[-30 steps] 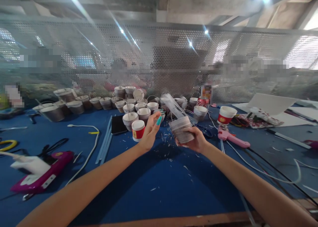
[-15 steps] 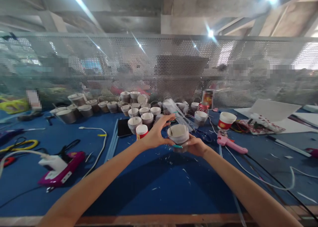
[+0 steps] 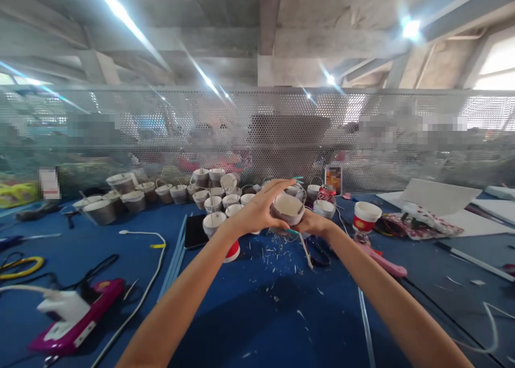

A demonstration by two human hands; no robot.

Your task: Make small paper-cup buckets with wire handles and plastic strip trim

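A small grey-white bucket (image 3: 287,209) is held between both hands above the blue table, its pale inside tilted towards me. My left hand (image 3: 261,210) wraps its left side, with the thumb in front and the fingers over the far rim. From the right and below, my right hand (image 3: 316,222) grips it; most of those fingers are hidden behind the bucket. Below it hangs a thin pale strip (image 3: 307,252) with a thicker end; where it attaches is hidden. Left of the hands stand several similar small buckets (image 3: 214,224), beside a red-and-white paper cup (image 3: 232,251) partly covered by my left forearm.
At right, a pink glue gun (image 3: 380,258) lies near another red-and-white cup (image 3: 367,216). Dark-handled scissors (image 3: 319,251) and white scraps lie under the hands. A purple power strip (image 3: 80,319) and white cable (image 3: 159,260) are left. A perforated screen (image 3: 225,132) stands behind.
My view has tilted upward. Both hands have turned the bucket so its opening faces me more, and the pale strip now hangs below it.
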